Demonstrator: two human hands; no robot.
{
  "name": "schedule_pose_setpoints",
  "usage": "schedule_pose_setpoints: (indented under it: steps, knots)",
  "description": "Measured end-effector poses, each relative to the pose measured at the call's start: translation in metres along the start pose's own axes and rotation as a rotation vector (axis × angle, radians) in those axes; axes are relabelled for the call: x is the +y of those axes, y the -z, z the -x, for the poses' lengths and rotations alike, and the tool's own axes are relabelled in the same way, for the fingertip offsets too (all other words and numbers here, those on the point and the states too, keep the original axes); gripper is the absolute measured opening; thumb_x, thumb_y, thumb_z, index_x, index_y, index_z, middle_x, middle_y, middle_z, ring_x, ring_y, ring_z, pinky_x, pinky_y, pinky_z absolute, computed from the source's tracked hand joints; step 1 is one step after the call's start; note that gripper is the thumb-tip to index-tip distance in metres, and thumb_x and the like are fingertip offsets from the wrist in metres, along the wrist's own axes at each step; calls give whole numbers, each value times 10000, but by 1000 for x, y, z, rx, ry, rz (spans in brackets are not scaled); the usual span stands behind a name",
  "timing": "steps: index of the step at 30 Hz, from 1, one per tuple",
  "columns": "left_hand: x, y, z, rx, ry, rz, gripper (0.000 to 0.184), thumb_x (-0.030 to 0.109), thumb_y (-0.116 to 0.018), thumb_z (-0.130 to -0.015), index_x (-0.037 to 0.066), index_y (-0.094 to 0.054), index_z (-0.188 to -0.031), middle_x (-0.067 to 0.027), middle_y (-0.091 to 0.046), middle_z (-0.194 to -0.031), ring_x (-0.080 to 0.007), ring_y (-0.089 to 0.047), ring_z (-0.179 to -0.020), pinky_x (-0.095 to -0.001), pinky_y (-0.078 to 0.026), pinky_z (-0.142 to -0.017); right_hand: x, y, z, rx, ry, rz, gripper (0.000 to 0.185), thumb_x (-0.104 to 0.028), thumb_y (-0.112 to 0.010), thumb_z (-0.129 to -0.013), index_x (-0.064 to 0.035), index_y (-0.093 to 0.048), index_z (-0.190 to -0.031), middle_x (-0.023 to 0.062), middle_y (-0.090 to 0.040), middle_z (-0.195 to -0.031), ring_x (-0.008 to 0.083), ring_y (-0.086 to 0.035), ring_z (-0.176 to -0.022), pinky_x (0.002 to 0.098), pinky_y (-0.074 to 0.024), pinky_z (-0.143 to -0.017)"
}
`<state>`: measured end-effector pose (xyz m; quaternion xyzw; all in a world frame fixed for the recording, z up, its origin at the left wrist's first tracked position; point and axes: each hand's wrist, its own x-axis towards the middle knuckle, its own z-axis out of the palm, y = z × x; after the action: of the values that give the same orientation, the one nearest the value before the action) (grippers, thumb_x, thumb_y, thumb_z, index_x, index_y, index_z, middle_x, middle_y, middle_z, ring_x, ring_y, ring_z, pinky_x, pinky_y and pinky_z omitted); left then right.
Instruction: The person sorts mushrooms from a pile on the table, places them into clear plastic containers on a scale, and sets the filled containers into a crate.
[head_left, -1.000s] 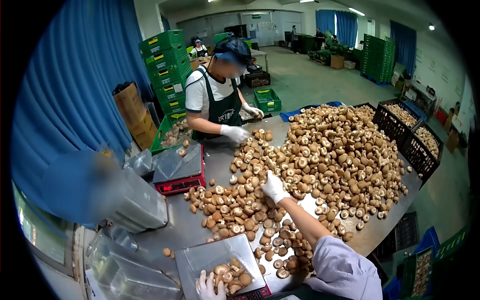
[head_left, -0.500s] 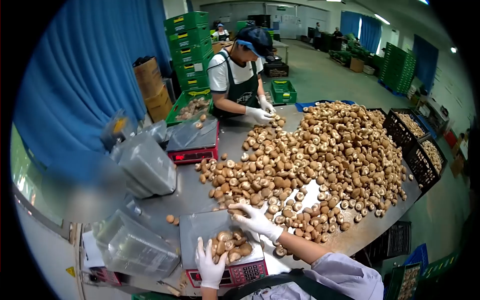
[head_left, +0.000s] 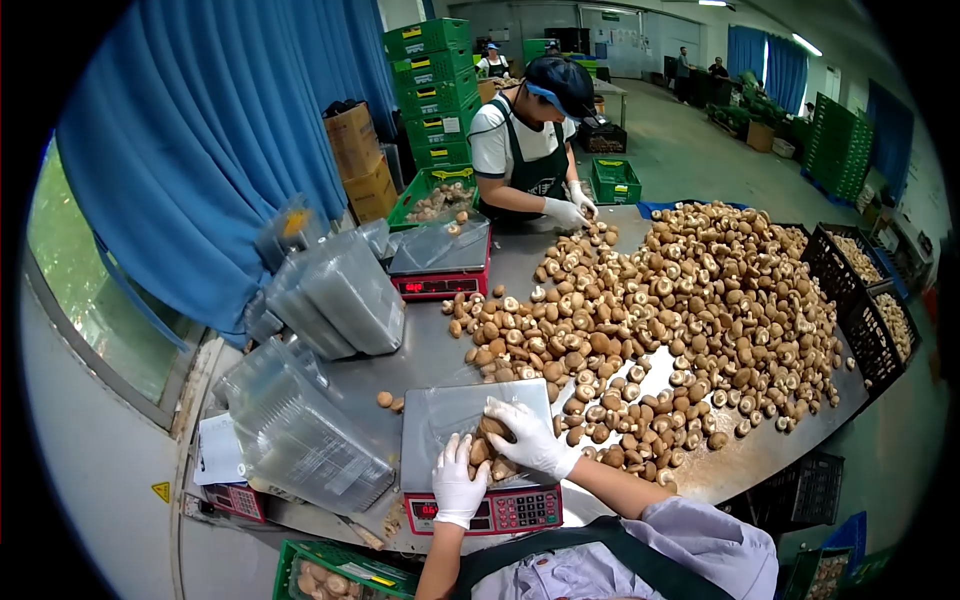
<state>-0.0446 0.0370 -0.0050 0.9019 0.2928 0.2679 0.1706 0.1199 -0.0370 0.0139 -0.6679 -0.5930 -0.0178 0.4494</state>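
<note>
On the near scale (head_left: 420, 405), a clear tray with brown mushrooms (head_left: 481, 452) lies partly hidden between my two gloved hands. My left hand (head_left: 459, 482) rests against the tray's left side, fingers apart. Reaching in from the right, my right hand (head_left: 530, 440) has its fingers curled round a mushroom (head_left: 494, 428) over the tray. The scale's red front with keypad (head_left: 526, 510) faces me. A large heap of mushrooms (head_left: 740, 300) spreads over the metal table (head_left: 350, 375) beyond and to the right.
Stacked clear trays (head_left: 305, 430) stand left of my scale, more trays (head_left: 350, 290) behind them. A second red scale (head_left: 440, 262) sits further back. Across the table a co-worker (head_left: 525, 150) handles mushrooms. Black crates (head_left: 845, 265) line the right edge; a green crate (head_left: 345, 570) is below.
My right hand has come from the heap to the tray with a mushroom. My left hand stays beside the tray. The co-worker's hands have come together, and the view has shifted.
</note>
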Motion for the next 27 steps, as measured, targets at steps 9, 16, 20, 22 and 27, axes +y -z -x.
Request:
schedule_pose_setpoints:
  steps: [9, 16, 20, 22, 27]
  knots:
    - [4, 2, -1, 4, 21, 77, 572, 237, -695, -752, 59, -507, -1262, -199, -447, -1321, -391, -486, -1127, -450, -419, -934, 2, -2, 8, -86, -23, 57, 379, -161, -645, -766, -35, -571, -1117, 171, -570, -1168, 366, -526, -1054, 416, -430, -938]
    - [-15, 28, -3, 168, 91, 247, 461, 124, -649, -809, 28, -527, -1243, -199, -435, -1353, -356, -440, -1227, -397, -359, -1027, 11, 27, 17, 188, -427, -257, 323, -103, -639, -809, -52, -623, -1127, 118, -648, -1071, 224, -612, -1011, 311, -471, -892]
    - [-40, 44, -1, 190, 278, 282, 407, 106, -637, -827, 8, -546, -1212, -192, -476, -1316, -320, -466, -1213, -373, -373, -1013, 23, 50, 30, 184, -606, -360, 267, -85, -595, -870, -30, -624, -1129, 89, -657, -1065, 153, -605, -992, 266, -469, -870]
    - [-65, 38, -2, 219, 329, 410, 381, 110, -633, -837, 10, -558, -1197, -188, -494, -1298, -305, -492, -1189, -362, -394, -993, 28, 56, 37, 187, -644, -369, 259, -85, -591, -880, -18, -624, -1128, 86, -658, -1066, 143, -604, -986, 254, -467, -870]
    - [-67, 52, -33, 121, 551, 769, 413, 159, -620, -867, -5, -534, -1235, -132, -545, -1239, -208, -533, -1119, -299, -417, -933, 39, 65, 45, 135, -634, -330, 234, -79, -564, -908, 7, -626, -1117, 76, -655, -1073, 130, -598, -983, 240, -459, -876]
